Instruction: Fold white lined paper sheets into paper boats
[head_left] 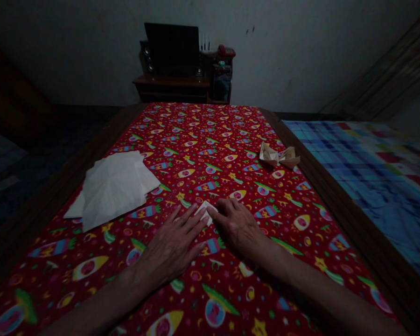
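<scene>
A: Where do we find the workpiece?
B: We find the small folded white paper (206, 206) on the table (210, 119), midway between its left and right edges and well short of the far edge. It lies on the red patterned cloth (196, 186), between our two hands.

A: How do we read the left hand (177, 242)?
B: We see it palm down and nearly flat, fingers extended and slightly spread. The fingertips rest at the paper's left side; the hand encloses nothing.

A: And the right hand (236, 226)?
B: We see its fingers partly curled, with thumb and forefinger at the paper's right side. We cannot tell whether they pinch the paper or only press it, since the hand covers that part.

A: Which other items do we note on the table?
B: Toward the left edge we note a stack of white sheets (115, 186), loosely fanned. Close to the right edge, farther off than the hands, we note a tan folded paper piece (290, 158) with raised flaps.

A: What stands outside the table?
B: Beyond the far edge we identify a dark screen (173, 46) on a wooden stand (173, 83), with a red telephone (226, 50) to its right.
</scene>
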Tool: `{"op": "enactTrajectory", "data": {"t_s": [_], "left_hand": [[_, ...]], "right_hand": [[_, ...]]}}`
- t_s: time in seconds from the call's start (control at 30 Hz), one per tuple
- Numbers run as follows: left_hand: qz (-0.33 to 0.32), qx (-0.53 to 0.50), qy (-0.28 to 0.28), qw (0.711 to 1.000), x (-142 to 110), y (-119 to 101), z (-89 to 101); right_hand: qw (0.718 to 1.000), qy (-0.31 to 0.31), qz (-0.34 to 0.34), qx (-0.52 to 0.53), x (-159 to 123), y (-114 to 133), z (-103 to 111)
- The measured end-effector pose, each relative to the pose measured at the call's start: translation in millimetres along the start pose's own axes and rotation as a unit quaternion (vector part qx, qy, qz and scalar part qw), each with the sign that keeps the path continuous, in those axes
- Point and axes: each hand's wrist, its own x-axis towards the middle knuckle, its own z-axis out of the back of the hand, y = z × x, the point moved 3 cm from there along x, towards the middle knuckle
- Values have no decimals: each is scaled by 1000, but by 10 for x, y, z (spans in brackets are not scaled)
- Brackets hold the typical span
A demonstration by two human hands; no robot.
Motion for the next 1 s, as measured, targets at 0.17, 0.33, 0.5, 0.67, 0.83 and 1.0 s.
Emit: {"op": "enactTrajectory", "data": {"t_s": [0.17,0.33,0.5,0.67,0.83,1.0], "left_hand": [[-24,-34,-1,999,-2,30,42],[-23,-143,-24,989,9,89,47],[130,-225,-151,954,215,340,14],[121,-177,-111,970,428,362,-77],[172,-294,-78,937,498,372,-84],[191,-404,-82,891,510,365,-20]], "right_hand": [[1000,-16,-6,-2,15,10,-1],[998,-40,4,43,-11,-20,-12],[994,-66,-1,88,10,-51,-24],[983,-86,-47,155,121,-95,-36],[942,-128,-88,299,133,-159,-107],[871,-152,-142,444,147,-225,-175]]}}
